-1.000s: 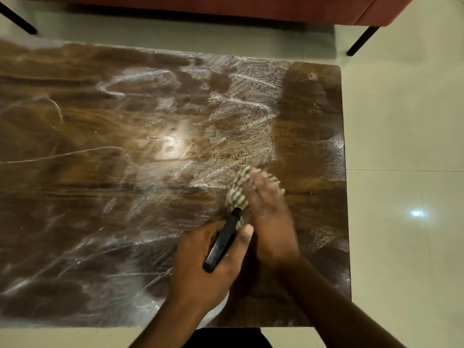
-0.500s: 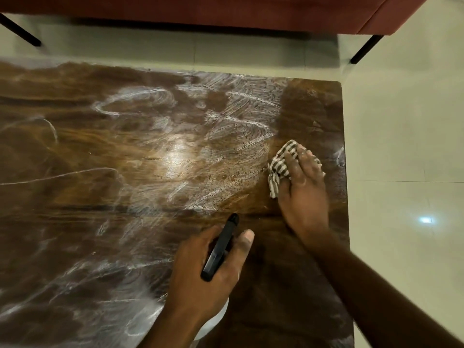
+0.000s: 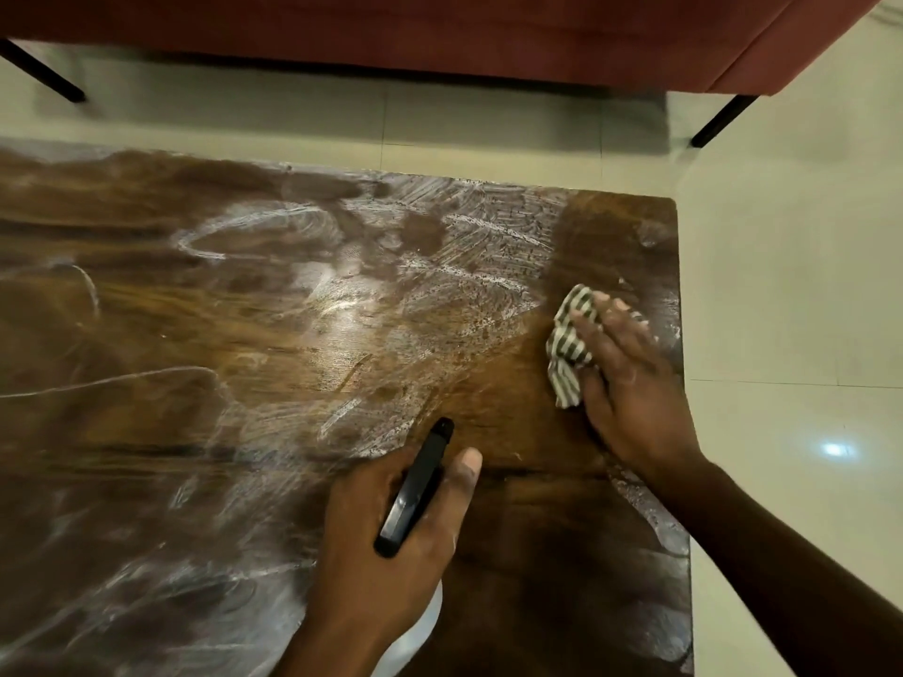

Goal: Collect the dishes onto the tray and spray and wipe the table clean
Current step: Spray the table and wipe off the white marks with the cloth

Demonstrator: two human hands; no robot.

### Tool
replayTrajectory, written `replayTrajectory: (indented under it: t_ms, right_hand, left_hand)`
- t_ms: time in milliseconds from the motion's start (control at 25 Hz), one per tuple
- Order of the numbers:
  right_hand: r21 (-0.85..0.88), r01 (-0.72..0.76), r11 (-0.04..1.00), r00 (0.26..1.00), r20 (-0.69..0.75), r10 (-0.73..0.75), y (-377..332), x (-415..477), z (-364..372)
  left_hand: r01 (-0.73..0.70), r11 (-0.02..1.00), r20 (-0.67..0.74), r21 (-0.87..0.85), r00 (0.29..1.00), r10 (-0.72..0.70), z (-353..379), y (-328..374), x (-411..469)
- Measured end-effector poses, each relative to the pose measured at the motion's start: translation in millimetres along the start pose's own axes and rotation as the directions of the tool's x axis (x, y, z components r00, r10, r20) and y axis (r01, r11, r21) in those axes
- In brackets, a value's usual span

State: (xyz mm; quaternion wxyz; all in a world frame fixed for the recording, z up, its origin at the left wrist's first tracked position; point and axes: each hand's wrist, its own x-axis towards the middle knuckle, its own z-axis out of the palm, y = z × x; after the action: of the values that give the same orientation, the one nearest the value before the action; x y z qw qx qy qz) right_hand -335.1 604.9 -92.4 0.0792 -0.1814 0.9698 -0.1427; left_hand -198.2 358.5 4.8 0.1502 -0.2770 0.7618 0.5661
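The dark wooden table (image 3: 244, 383) is covered with whitish streaks of foam over its left and middle. My right hand (image 3: 630, 383) presses a striped cloth (image 3: 569, 344) flat on the table near its right edge. My left hand (image 3: 391, 554) grips a spray bottle (image 3: 415, 491) by its black head, low over the near middle of the table. The bottle's white body shows only as a sliver under the hand. No dishes or tray are in view.
A red sofa (image 3: 440, 36) on black legs (image 3: 718, 122) stands beyond the table's far edge. Pale floor tiles (image 3: 791, 285) lie to the right of the table and between table and sofa.
My right hand has slid the cloth away from me and to the right, from beside my left hand to near the table's right edge. My left hand with the bottle has stayed put.
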Motion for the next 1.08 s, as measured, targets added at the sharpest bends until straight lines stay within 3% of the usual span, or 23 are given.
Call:
replayTrajectory:
  t_ms: [80,120,200,240,280,360,440,520,560,640,680,720,760,800,840,920,960,1000,1040,1080]
  right_hand:
    - [0.073,-0.263,0.962,0.961,-0.071,0.268,-27.1,29.6,1.1]
    - [0.094,-0.28,0.955,0.956,-0.06,0.286,-46.7,39.8,9.7]
    - [0.063,-0.108,0.992,0.994,0.032,0.106,-90.4,43.4,24.2]
    - [0.069,0.027,0.997,0.986,0.161,-0.038,-109.1,35.8,29.5]
    - [0.107,0.145,0.984,0.929,0.329,-0.173,-122.4,26.2,28.8]
    - [0.257,0.256,0.932,0.731,0.579,-0.36,-122.3,15.4,19.8]
    - [0.187,0.509,0.84,0.663,0.538,-0.521,-101.0,23.1,1.3]
    - [0.046,0.641,0.766,0.685,0.417,-0.598,-55.3,40.3,-3.2]
    - [-0.043,0.58,0.814,0.774,0.341,-0.533,-28.9,51.4,-7.4]
    - [-0.078,0.187,0.979,0.978,0.107,-0.178,9.9,76.3,-17.3]
    - [0.0,-0.078,0.997,0.997,-0.002,0.078,17.0,88.6,-25.2]
    - [0.079,-0.286,0.955,0.952,-0.089,0.293,14.4,101.3,-24.7]
    - [0.124,-0.397,0.91,0.904,-0.117,0.41,2.6,112.3,-19.8]
    - [0.123,-0.407,0.905,0.899,-0.118,0.421,-15.1,119.0,-13.5]
    - [0.106,-0.356,0.929,0.928,-0.076,0.364,-36.8,119.6,-5.3]
    - [0.049,-0.006,0.999,0.995,0.103,0.001,-78.7,106.4,5.3]
    - [0.088,0.203,0.975,0.948,0.233,-0.219,-91.6,98.2,7.4]
    - [0.177,0.36,0.916,0.842,0.36,-0.401,-94.3,92.0,9.0]
    - [0.223,0.498,0.838,0.732,0.411,-0.544,-86.1,90.5,7.0]
    - [0.199,0.6,0.775,0.666,0.412,-0.621,-70.7,92.3,5.0]
  left_hand:
    - [-0.001,1.0,-0.02,-0.008,1.0,0.001,1.7,8.2,5.9]
    - [-0.008,1.0,-0.024,-0.023,1.0,0.007,1.5,11.8,10.2]
    - [-0.046,0.998,-0.022,-0.043,0.999,0.045,0.3,13.7,21.4]
    - [-0.064,0.997,-0.021,-0.042,0.998,0.063,-0.8,14.9,27.0]
    - [-0.079,0.996,-0.027,-0.045,0.997,0.078,-2.2,16.3,32.1]
    - [-0.102,0.994,-0.059,-0.039,0.993,0.1,-5.0,18.8,40.2]
    - [-0.118,0.993,-0.071,-0.006,0.991,0.117,-7.4,21.9,44.7]
    - [-0.122,0.993,-0.064,0.0,0.991,0.121,-12.0,25.1,49.9]
    - [-0.12,0.993,-0.061,-0.007,0.991,0.12,-14.9,25.9,53.0]
    - [-0.125,0.992,-0.05,-0.034,0.991,0.124,-18.9,26.1,59.5]
    - [-0.127,0.991,-0.037,-0.048,0.991,0.125,-19.5,27.8,62.4]
    - [-0.125,0.991,-0.021,-0.057,0.992,0.124,-19.3,30.0,64.6]
    - [-0.126,0.99,-0.004,-0.06,0.992,0.126,-17.9,31.2,66.5]
    - [-0.133,0.989,0.007,-0.057,0.991,0.134,-16.1,32.3,68.5]
    - [-0.145,0.988,0.015,-0.055,0.989,0.146,-13.8,34.5,70.6]
    - [-0.181,0.982,0.016,-0.057,0.983,0.182,-8.7,38.5,75.8]
    - [-0.202,0.978,0.003,-0.059,0.979,0.202,-6.5,40.8,78.8]
    - [-0.218,0.974,-0.013,-0.056,0.976,0.218,-5.1,43.2,82.0]
    - [-0.226,0.973,-0.029,-0.053,0.974,0.224,-3.5,45.5,84.4]
    - [-0.229,0.972,-0.045,-0.058,0.973,0.226,-1.6,46.7,87.0]
